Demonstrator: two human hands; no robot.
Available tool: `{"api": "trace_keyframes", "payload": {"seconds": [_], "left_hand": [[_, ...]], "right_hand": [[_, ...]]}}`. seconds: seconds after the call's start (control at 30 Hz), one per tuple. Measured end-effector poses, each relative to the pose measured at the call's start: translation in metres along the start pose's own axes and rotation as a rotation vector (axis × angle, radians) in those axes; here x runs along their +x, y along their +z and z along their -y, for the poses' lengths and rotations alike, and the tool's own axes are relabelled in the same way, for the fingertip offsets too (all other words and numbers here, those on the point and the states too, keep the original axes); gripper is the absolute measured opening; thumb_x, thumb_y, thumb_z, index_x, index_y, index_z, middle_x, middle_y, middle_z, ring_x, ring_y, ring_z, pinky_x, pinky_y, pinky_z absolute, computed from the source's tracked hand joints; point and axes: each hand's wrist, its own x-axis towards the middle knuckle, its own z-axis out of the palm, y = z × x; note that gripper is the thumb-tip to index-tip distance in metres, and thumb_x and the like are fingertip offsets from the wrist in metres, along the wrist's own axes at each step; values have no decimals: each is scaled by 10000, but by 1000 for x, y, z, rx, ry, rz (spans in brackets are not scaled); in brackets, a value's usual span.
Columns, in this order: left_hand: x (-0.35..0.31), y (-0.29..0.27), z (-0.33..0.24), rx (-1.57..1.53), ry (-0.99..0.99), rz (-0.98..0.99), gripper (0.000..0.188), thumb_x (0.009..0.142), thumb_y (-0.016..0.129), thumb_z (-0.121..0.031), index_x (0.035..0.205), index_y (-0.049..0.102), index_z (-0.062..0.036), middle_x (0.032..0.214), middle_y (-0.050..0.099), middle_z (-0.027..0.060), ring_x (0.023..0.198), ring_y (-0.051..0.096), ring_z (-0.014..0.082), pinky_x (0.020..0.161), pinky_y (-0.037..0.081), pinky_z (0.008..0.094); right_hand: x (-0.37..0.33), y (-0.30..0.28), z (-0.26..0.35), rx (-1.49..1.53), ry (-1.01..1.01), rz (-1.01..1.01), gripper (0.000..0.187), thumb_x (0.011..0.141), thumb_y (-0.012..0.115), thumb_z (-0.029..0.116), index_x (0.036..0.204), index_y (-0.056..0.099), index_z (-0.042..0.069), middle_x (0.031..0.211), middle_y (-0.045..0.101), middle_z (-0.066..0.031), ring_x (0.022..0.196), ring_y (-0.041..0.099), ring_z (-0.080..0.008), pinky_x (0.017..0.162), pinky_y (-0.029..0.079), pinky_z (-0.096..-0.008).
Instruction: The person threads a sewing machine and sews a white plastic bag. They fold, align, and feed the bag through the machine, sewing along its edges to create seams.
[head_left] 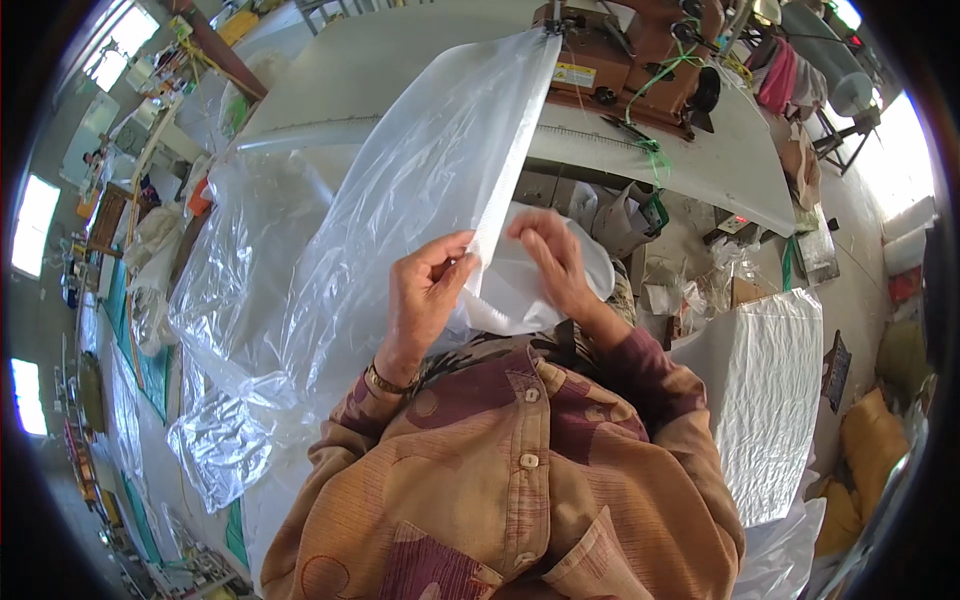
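Hands (425, 290) (560, 265) at clear plastic (400, 170); white container (620, 225) below table (330, 75); contents unclear.

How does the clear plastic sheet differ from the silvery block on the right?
The plastic sheet is see-through, while the silvery block looks opaque. The plastic sheet is pinched in the left hand and stretches up to the brown machine; the silvery block is touched by neither hand. Both have shiny, creased surfaces.
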Motion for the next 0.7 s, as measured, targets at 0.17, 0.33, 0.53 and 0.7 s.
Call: {"api": "trace_keyframes", "payload": {"seconds": [0.17,0.33,0.53,0.7], "left_hand": [[-5,2,-13,-114,48,44,308,969,510,-16,1267,585,11,827,569,28,541,466,37,468,386,178],[2,3,-2,185,241,-1,320,932,551,-13,1246,582,38,814,513,99,604,511,122,541,426,261],[6,29,24,394,311,61,263,863,597,24,1123,632,26,772,525,108,589,523,205,547,432,311],[19,55,50,487,413,142,239,809,601,53,1042,649,27,761,561,156,621,581,321,577,463,373]], "right_hand": [[23,71,-67,25,196,241,235,894,603,167,1077,579,21,926,631,-97,884,604,-198,776,490,-320],[29,100,-83,176,-74,469,131,893,596,161,916,632,37,761,643,-80,755,615,-189,696,503,-326],[82,17,-64,85,167,-470,376,995,513,339,866,646,11,702,587,-10,651,539,-67,582,460,-242],[177,-65,-43,-322,87,-461,463,935,590,368,704,569,-32,583,543,-131,524,498,-205,529,417,-373]]}}
